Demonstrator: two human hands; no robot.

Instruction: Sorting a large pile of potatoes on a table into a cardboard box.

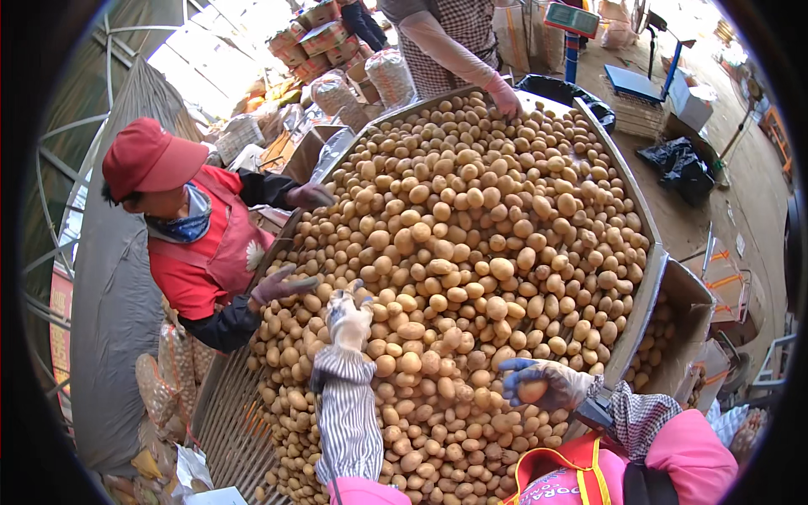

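Observation:
Potatoes (pixel 442 265) cover a large sloping sorting table in front of me. My left hand (pixel 349 319), in a dirty white glove below a striped sleeve cover, reaches over the left part of the pile with fingers apart. No potato shows in its grasp, though its palm side is hidden. On the right, my right hand (pixel 550 384), in a white and blue glove, has its fingers curled around one potato (pixel 532 391) just above the heap.
A co-worker (pixel 208 240) in a red cap stands left, gloved hands at the pile. Another person's gloved hand (pixel 503 95) touches potatoes at the far end. Bare slats (pixel 227 429) show lower left. A cardboard box (pixel 685 315) with potatoes adjoins the right rim (pixel 637 328).

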